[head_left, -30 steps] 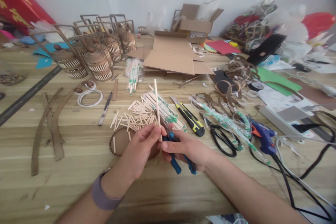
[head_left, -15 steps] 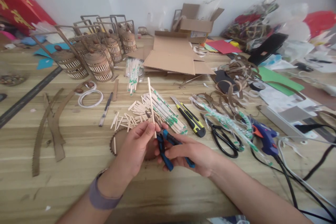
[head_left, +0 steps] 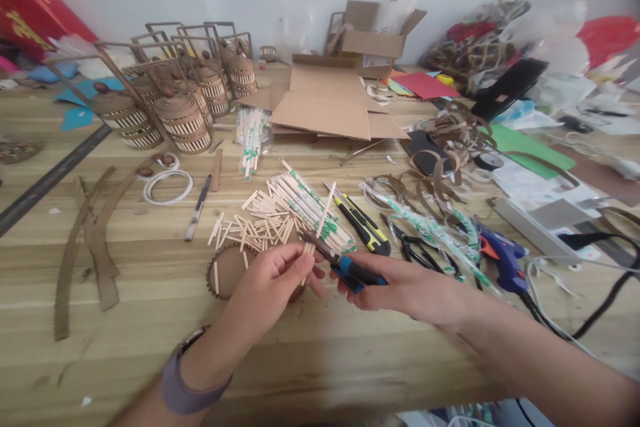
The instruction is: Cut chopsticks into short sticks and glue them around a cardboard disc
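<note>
Head camera view, looking down on a wooden worktop (head_left: 280,367) covered with craft materials. Near the centre, the left hand (head_left: 287,273), with a mauve band (head_left: 193,383) on its wrist, pinches short stick ends (head_left: 309,252) between thumb and fingers. The right hand (head_left: 395,287) is wrapped around blue-and-black pliers (head_left: 357,271), handles squeezed close together. Their metal nose points left, reaching the stick ends. Just above that nose, a pale wooden stick (head_left: 327,208) slants up to the right; whether it is joined to the piece in the left hand cannot be told.

Behind the hands lies a loose pile of short sticks (head_left: 257,217), with sticks in green-printed wrappers (head_left: 313,203) beside it. A round cardboard disc (head_left: 227,270) with a ridged rim is partly hidden under the left hand, a few short sticks on it. To the right are a yellow-and-black utility knife (head_left: 363,223), black scissors (head_left: 423,253) partly behind the right forearm, and a blue glue gun (head_left: 503,257).

Farther left sit a pen (head_left: 199,207), a white ring-shaped roll (head_left: 169,187) and curved brown cardboard strips (head_left: 103,253). Brown-and-cream lantern-like models (head_left: 183,123) with frames stand at the back left, near flattened cardboard (head_left: 323,107).
</note>
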`<state>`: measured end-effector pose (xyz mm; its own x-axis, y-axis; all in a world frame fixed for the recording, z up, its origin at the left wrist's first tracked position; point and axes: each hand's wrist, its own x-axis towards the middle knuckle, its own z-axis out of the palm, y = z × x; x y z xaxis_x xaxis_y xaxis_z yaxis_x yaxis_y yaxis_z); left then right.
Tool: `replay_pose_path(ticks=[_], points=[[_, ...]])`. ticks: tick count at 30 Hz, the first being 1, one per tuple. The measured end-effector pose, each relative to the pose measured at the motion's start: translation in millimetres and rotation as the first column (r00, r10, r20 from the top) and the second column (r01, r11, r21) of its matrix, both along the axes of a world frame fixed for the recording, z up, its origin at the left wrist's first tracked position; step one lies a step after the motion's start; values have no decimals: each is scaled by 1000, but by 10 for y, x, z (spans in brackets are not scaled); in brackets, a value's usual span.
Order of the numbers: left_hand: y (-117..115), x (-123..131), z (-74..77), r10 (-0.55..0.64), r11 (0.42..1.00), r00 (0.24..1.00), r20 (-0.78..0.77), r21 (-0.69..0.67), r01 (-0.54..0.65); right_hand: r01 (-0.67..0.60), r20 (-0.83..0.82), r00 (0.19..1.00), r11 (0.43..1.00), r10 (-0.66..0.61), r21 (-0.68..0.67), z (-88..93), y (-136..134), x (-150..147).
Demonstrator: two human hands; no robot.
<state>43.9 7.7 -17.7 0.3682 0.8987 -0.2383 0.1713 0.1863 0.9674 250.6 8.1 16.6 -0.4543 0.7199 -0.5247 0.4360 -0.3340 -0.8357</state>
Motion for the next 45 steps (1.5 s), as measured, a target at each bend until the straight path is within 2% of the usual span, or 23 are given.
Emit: replay_pose_path(ticks=[5,10,19,25,32,39,42,45], points=[[0,28,-1,-95,995,991,99,-7,96,-3,-28,1000,1000,2,-23,31,7,-32],[-10,14,-12,-134,991,984,121,-8,136,-37,-15,999,997,36,-73,70,31,-37],[-1,0,-40,-144,989,980,140,-22,148,-57,-68,997,989,49,-134,80,23,-46],[-10,12,-19,-154,986,973,172,-34,162,-63,-67,996,990,55,-125,88,13,-41],[-14,8,-78,-157,986,984,87,-34,160,-77,26,997,997,77,-15,15,-8,-63],[-31,-5,-95,-173,985,985,11,-21,173,-145,143,983,960,113,238,-83,-32,-69],[-28,-5,-110,-177,984,984,-1,-22,177,-133,148,984,959,98,250,-127,-47,-71],[-23,-1,-122,-172,985,985,-16,-37,171,-112,132,987,972,86,207,-132,-35,-64]])
